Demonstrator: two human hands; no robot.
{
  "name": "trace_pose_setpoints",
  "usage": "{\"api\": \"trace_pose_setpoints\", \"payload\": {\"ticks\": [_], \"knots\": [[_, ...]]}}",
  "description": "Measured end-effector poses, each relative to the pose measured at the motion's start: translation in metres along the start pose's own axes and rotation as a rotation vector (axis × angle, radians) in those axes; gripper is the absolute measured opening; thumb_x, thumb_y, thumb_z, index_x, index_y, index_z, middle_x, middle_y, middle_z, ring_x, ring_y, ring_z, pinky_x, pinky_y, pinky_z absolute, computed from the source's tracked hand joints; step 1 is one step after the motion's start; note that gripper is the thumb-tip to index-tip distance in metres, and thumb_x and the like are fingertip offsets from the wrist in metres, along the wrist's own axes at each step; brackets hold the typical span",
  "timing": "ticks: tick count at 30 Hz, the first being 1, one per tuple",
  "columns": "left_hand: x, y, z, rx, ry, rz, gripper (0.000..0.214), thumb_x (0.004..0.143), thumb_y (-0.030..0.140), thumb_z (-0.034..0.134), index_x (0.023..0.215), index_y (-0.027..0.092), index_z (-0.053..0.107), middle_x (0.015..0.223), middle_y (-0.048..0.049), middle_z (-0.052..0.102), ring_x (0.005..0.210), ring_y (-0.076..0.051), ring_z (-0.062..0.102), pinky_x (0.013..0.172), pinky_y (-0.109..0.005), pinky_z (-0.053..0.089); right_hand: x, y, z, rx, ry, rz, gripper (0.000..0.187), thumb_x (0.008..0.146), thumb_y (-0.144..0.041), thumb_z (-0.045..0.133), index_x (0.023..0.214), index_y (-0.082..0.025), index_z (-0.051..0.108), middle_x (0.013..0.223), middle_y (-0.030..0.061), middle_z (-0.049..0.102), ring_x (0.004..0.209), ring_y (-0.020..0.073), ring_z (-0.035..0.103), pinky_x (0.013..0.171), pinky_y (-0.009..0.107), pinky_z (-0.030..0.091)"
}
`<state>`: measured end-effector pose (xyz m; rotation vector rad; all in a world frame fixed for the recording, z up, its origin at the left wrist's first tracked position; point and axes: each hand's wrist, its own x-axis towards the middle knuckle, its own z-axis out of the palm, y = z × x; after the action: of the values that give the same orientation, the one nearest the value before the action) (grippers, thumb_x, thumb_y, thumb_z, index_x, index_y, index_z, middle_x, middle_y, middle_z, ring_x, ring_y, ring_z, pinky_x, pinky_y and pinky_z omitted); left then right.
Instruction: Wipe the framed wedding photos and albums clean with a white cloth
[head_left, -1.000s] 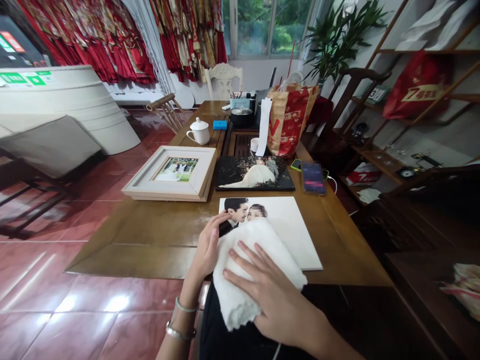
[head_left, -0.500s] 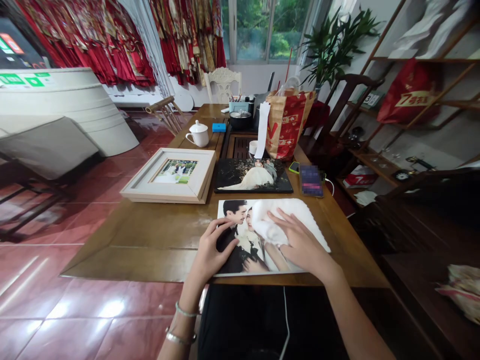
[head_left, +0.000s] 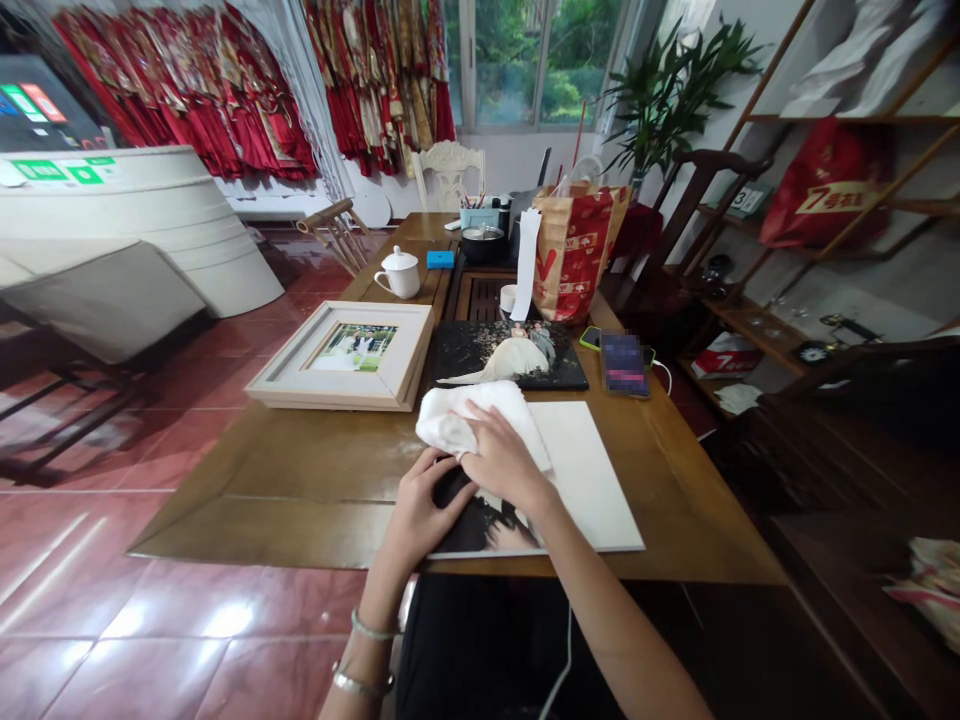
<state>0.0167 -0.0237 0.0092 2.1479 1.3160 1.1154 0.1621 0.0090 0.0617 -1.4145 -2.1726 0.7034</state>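
Note:
A photo panel (head_left: 589, 480) with a couple's portrait lies flat near the table's front edge. Its upper left part is covered by a white fluffy cloth (head_left: 517, 410). My right hand (head_left: 502, 450) presses on this cloth and grips it, fingers bent over its folds. Beside it, my left hand (head_left: 424, 505) rests on the panel's left edge, thumb and fingers apart, holding nothing. The two hands nearly touch. Just beyond the cloth is a second, dark photo panel (head_left: 510, 360) showing a white gown.
A pale picture frame (head_left: 274, 385) lies at the left of the wooden table (head_left: 277, 500). Farther back stand a lidded white cup (head_left: 399, 275), a blue box (head_left: 440, 260) and a red paper bag (head_left: 577, 255). A phone (head_left: 625, 362) with a cable lies at the right.
My right hand has moved left with the white cloth, from the panel's right part to its upper left, baring the white right side. My left hand stays in place.

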Motion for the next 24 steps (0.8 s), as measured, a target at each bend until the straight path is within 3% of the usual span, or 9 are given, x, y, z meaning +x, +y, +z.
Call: {"api": "trace_pose_setpoints", "payload": {"ticks": [6, 10, 14, 18, 22, 24], "knots": [[0.0, -0.001, 0.0, -0.059, -0.022, 0.007, 0.024, 0.085, 0.025, 0.064, 0.108, 0.022, 0.067, 0.115, -0.0092, 0.065, 0.111, -0.024, 0.062, 0.098, -0.044, 0.05, -0.037, 0.045, -0.025, -0.088, 0.138, 0.226, 0.061, 0.077, -0.012, 0.046, 0.137, -0.018, 0.05, 0.15, 0.0066, 0.042, 0.144, 0.0216, 0.024, 0.12, 0.046, 0.014], [0.0, -0.001, 0.0, -0.062, -0.029, -0.008, 0.024, 0.085, 0.025, 0.065, 0.108, 0.021, 0.066, 0.115, -0.0093, 0.065, 0.112, -0.024, 0.061, 0.099, -0.044, 0.049, -0.055, 0.061, -0.034, -0.186, 0.208, 0.313, 0.064, 0.076, -0.01, 0.044, 0.14, -0.013, 0.047, 0.15, 0.0088, 0.043, 0.144, 0.0211, 0.024, 0.12, 0.044, 0.013], [0.001, 0.001, -0.001, -0.069, -0.039, -0.018, 0.024, 0.086, 0.026, 0.064, 0.109, 0.022, 0.065, 0.117, -0.009, 0.064, 0.113, -0.024, 0.06, 0.1, -0.044, 0.048, -0.056, 0.05, -0.026, -0.311, 0.209, 0.251, 0.057, 0.079, -0.016, 0.047, 0.136, -0.016, 0.051, 0.149, 0.0075, 0.044, 0.145, 0.0276, 0.02, 0.118, 0.053, 0.012], [0.0, 0.002, -0.004, -0.111, 0.001, -0.033, 0.023, 0.093, 0.028, 0.053, 0.114, 0.022, 0.059, 0.121, -0.0099, 0.06, 0.116, -0.024, 0.057, 0.101, -0.042, 0.046, -0.055, 0.02, -0.006, -0.379, 0.111, 0.141, 0.063, 0.076, -0.013, 0.052, 0.138, -0.014, 0.048, 0.152, 0.0118, 0.038, 0.145, 0.0345, 0.017, 0.116, 0.059, 0.01], [-0.003, 0.001, -0.007, -0.172, 0.073, -0.047, 0.031, 0.099, 0.029, 0.037, 0.127, 0.022, 0.048, 0.127, -0.0116, 0.053, 0.12, -0.022, 0.052, 0.098, -0.038, 0.046, -0.065, -0.006, 0.008, -0.318, -0.025, -0.099, 0.068, 0.074, -0.008, 0.049, 0.142, -0.013, 0.043, 0.155, 0.0121, 0.032, 0.147, 0.0295, 0.013, 0.119, 0.055, 0.006], [-0.003, 0.0, -0.007, -0.15, 0.104, -0.051, 0.032, 0.1, 0.03, 0.035, 0.128, 0.022, 0.047, 0.124, -0.011, 0.053, 0.116, -0.022, 0.053, 0.097, -0.038, 0.046, -0.074, -0.011, 0.007, -0.273, -0.079, -0.146, 0.07, 0.073, -0.007, 0.047, 0.142, -0.011, 0.042, 0.156, 0.0123, 0.031, 0.147, 0.0262, 0.012, 0.119, 0.053, 0.005]]}}
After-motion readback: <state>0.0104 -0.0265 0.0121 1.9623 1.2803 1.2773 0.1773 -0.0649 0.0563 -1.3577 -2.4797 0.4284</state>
